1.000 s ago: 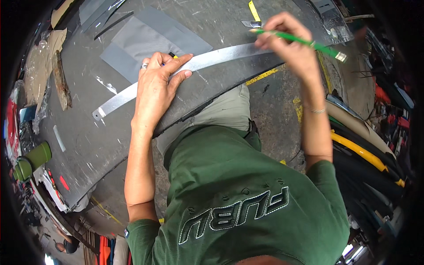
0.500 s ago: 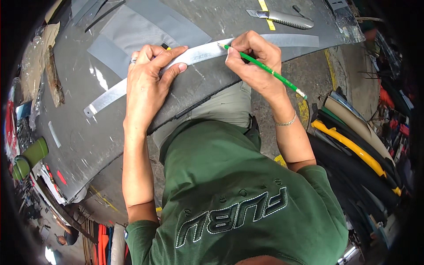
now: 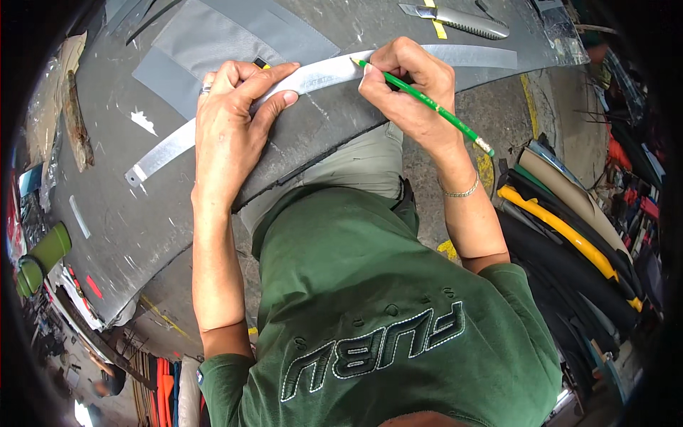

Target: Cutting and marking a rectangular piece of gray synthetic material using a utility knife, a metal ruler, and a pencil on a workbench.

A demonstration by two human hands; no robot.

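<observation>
My left hand [image 3: 231, 121] lies flat with fingers spread on a long metal ruler [image 3: 163, 151], pressing it onto a dark grey sheet [image 3: 128, 213] spread over the worktop. My right hand [image 3: 409, 89] grips a green pencil [image 3: 448, 117] whose tip touches the ruler's near edge, just right of my left fingertips. The ruler runs from lower left to upper right, passing under both hands.
A utility knife [image 3: 455, 20] with a silver handle rests at the far top of the sheet. Lighter grey patches [image 3: 213, 43] sit above my left hand. A green cylinder [image 3: 43, 256] stands at the left edge. Rolled black and yellow material [image 3: 569, 235] is stacked on the floor at right.
My right hand came down from the upper right with the pencil and set its tip against the ruler. My left hand stays pressed on the ruler.
</observation>
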